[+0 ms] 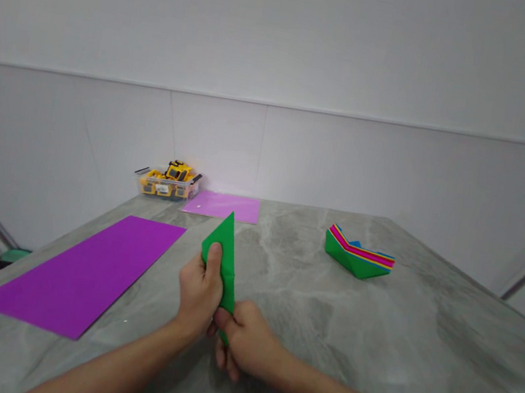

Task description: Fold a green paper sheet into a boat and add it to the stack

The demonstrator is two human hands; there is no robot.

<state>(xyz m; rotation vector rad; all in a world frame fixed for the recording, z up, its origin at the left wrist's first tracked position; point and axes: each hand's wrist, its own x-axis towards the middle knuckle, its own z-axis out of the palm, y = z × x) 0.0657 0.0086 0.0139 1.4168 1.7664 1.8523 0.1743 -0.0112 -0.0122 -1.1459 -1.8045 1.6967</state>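
Observation:
A folded piece of green paper (230,272) stands tilted above the table, its pointed tip up and away from me. My left hand (200,290) is closed on it, the thumb pressed flat on its face. Lower down, my right hand (247,339) pinches the near end between thumb and fingers. Part of the paper's lower end is hidden behind my fingers. To the right sits a folded paper boat (358,257), green below with pink, yellow and blue stripes along its rim.
A large purple sheet (92,268) lies on the grey marbled table (295,297) at the left. Farther back are a lighter purple sheet (225,205) and a clear plastic box (162,190) holding yellow toy vehicles (178,171). A white wall (300,156) stands behind the table.

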